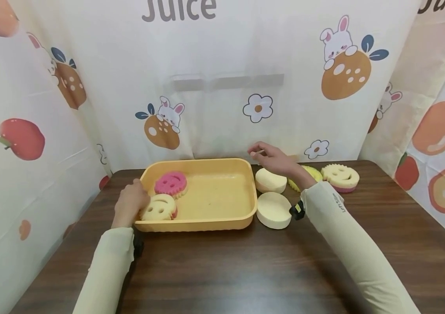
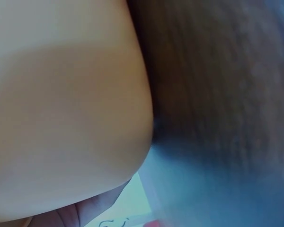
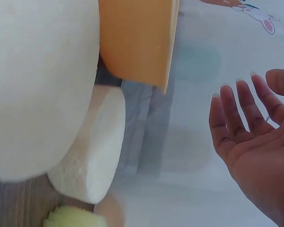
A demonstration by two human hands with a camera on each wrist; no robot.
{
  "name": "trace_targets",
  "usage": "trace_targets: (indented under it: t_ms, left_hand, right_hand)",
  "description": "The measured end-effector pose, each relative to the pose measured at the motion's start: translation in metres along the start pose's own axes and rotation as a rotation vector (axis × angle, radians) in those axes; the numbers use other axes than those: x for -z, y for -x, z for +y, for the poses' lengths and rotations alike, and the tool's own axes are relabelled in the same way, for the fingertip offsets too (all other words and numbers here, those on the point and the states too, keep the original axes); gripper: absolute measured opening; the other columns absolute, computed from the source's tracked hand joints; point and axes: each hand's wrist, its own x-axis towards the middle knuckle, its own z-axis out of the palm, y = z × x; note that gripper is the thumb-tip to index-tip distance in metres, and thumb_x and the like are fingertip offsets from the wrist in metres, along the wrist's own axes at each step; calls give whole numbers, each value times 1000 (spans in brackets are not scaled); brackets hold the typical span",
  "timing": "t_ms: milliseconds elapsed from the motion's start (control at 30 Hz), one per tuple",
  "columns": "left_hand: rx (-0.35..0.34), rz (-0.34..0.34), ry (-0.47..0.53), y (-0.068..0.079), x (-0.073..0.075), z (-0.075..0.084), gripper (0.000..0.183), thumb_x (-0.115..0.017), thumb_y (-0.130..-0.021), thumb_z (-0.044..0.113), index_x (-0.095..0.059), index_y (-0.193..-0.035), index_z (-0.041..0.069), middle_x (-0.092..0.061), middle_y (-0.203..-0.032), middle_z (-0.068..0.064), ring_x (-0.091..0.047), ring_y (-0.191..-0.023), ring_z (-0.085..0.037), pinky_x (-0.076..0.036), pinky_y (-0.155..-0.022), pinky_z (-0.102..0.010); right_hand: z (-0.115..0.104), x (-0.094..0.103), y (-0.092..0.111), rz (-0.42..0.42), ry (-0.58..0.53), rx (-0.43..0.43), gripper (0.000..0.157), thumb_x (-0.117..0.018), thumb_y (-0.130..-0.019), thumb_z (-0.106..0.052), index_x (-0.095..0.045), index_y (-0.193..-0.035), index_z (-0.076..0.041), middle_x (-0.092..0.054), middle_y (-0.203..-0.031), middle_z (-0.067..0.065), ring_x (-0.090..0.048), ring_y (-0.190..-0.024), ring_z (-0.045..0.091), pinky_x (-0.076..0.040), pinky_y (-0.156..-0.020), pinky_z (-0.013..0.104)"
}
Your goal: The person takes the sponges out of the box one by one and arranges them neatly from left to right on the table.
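Over at far left, the left grip (image 1: pixel 131 201) is set at the near-left wall of a yellow-orange tray (image 1: pixel 195 226), its fingers apparently bent; whether rim or sponge is held cannot be told. Immediately right of that grip, a cream smiley sponge (image 1: pixel 159 207) is found lying in the tray, far closer to it than to the other hand; no long axis is offered by something so round. Beyond and further right, a pink smiley sponge (image 1: pixel 170 182) is laid. Between both grips the tray's long axis is stretched left to right. And the right grip (image 1: pixel 272 160): fingers loosely spread, nothing held, raised clear! On its near side a white disc (image 1: pixel 271 180) is seen, with a second disc (image 1: pixel 274 210) placed nearer the person. Rightward of it, a yellow sponge (image 1: pixel 313 172) is partly covered by the wrist, then a cream-and-pink sponge (image 1: pixel 340 177) is passed.
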Motion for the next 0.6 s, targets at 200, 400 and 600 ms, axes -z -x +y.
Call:
trace_targets:
  t_ms: [200,400,600]
  left_hand:
    - [8,3,3,2,-1,3,50,-41,-98,21,-34,-137,-10,-55,-119,-35,-59,-102,-44,-52,-67,-52]
    - [16,6,2,4,-1,4,50,-41,-99,21,-34,-138,-10,-55,-121,-35,-59,-104,-44,-53,-69,-53]
    - [-3,24,-3,4,-1,3,48,-41,-99,20,-35,-135,-11,-55,-121,-35,-60,-103,-44,-53,-73,-56]
  right_hand:
    - [-12,-5,-8,16,16,23,34,-43,-106,-31,-52,-133,-11,-53,-141,15,-53,-129,32,-48,-100,50]
    - [-24,-8,-17,32,27,44,37,-45,-105,-32,-51,-135,-10,-54,-141,11,-51,-131,30,-47,-102,50]
    - [-36,-12,-26,65,33,80,33,-46,-105,-29,-54,-131,-10,-56,-140,12,-52,-130,30,-44,-105,50]
